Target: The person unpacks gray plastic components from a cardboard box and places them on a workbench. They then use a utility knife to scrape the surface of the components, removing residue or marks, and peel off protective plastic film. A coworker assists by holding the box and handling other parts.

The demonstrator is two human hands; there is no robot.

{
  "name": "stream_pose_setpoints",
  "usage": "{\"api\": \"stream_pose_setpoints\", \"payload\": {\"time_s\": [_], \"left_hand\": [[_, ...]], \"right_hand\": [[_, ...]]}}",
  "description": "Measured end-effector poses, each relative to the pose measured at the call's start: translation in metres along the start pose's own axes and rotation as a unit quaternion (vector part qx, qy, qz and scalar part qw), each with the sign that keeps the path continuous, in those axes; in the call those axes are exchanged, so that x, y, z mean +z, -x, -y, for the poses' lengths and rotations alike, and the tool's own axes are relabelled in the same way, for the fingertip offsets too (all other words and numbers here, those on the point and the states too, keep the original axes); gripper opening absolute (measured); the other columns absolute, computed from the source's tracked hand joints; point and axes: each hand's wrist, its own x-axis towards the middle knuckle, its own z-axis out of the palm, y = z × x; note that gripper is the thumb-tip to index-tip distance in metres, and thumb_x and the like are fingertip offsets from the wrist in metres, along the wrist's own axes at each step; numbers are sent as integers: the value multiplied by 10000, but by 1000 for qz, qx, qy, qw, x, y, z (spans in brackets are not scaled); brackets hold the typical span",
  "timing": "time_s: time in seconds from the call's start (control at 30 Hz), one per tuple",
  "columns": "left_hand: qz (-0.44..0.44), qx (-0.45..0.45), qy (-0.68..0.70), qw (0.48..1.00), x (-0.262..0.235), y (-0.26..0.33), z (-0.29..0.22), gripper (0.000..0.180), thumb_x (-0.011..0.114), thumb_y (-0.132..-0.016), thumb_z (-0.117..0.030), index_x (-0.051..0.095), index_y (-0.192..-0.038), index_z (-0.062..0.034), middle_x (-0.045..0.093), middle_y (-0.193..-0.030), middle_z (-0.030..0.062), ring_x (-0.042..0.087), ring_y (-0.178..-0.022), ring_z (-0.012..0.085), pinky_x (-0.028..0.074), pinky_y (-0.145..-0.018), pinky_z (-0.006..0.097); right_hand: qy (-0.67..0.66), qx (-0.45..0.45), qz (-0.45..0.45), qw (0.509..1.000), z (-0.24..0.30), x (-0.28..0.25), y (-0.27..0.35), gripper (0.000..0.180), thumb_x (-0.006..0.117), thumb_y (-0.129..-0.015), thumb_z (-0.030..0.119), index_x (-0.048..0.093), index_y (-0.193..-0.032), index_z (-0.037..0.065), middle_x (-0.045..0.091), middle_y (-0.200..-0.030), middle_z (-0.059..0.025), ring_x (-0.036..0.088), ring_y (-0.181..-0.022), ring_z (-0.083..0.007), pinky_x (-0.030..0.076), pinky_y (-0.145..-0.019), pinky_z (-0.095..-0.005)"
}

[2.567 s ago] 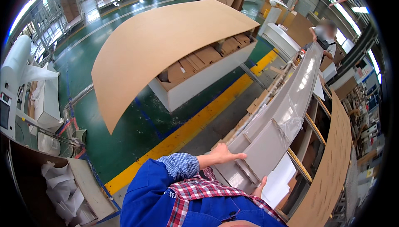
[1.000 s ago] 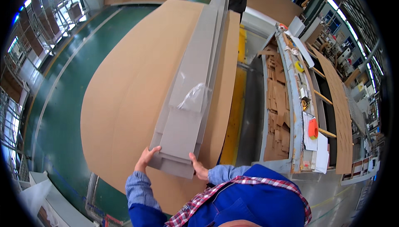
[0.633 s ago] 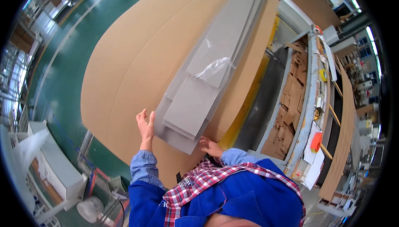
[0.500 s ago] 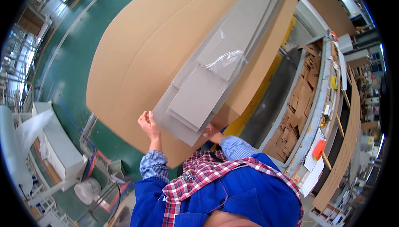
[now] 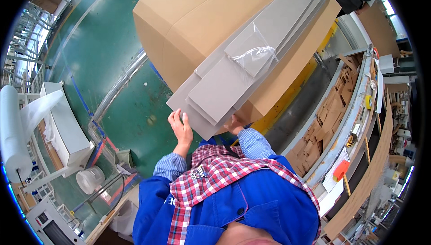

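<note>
A stack of flat grey panels in several sizes lies lengthwise on a large brown cardboard sheet, slanting from near me to the far right. Clear plastic film sits crumpled on the upper panels. My left hand is at the stack's near left corner, thumb and fingers apart, close against the panel edge. At the near right edge my right hand grips the stack from the side. Its fingertips are partly hidden by the panels and the cardboard.
Another person's hand shows beyond the far end of the stack. To the right runs a long metal-edged trough of cardboard scraps. A workbench holds an orange tool and a yellow tape roll. A plastic film roll stands left.
The cardboard has shifted right and its near left part has bent down, baring more green floor. My left hand has moved right and slightly up to the panels' corner.
</note>
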Motion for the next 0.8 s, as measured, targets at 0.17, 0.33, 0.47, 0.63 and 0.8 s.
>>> {"api": "stream_pose_setpoints", "payload": {"time_s": [0.17, 0.33, 0.47, 0.63, 0.8], "left_hand": [[25, -13, 44, 999, 16, -19, -9, 335, 506, -921, -273, 548, -1127, -13, 444, -1123, 179, 459, -1067, 322, 384, -926, 390], [21, -21, 34, 999, 18, -9, -24, 338, 503, -919, -274, 549, -1126, -11, 447, -1118, 177, 462, -1056, 325, 384, -928, 391], [-34, 5, -14, 999, 25, 7, -37, 352, 501, -913, -282, 540, -1144, -20, 459, -1156, 166, 461, -1083, 329, 344, -969, 417], [-47, 141, -200, 968, 33, 6, -85, 482, 497, -905, -349, 494, -1229, 7, 416, -1340, 178, 345, -1285, 336, 230, -1072, 445], [-2, 93, -297, 950, 98, -21, -131, 630, 499, -896, -412, 419, -1306, 59, 315, -1444, 198, 243, -1369, 319, 144, -1126, 433]], "right_hand": [[-65, -23, -35, 997, -37, -21, 44, 641, 638, -805, 367, 420, -1320, 53, 593, -1161, -196, 587, -1046, -328, 462, -900, -371], [-80, 32, -100, 991, -111, -39, 94, 513, 649, -784, 422, 607, -1121, 38, 658, -1014, -175, 629, -958, -306, 484, -844, -362], [-57, 64, -52, 995, -250, -6, 51, 493, 626, -770, 447, 646, -1063, 50, 652, -1014, -188, 621, -959, -341, 480, -848, -395], [-61, 47, -99, 992, -240, -80, 47, 462, 622, -786, 417, 653, -1040, 33, 663, -993, -178, 628, -962, -321, 480, -854, -383], [-196, 49, -112, 973, -267, -194, 43, 358, 623, -847, 263, 618, -1069, -18, 675, -907, -117, 640, -738, -175, 514, -678, -296]]}}
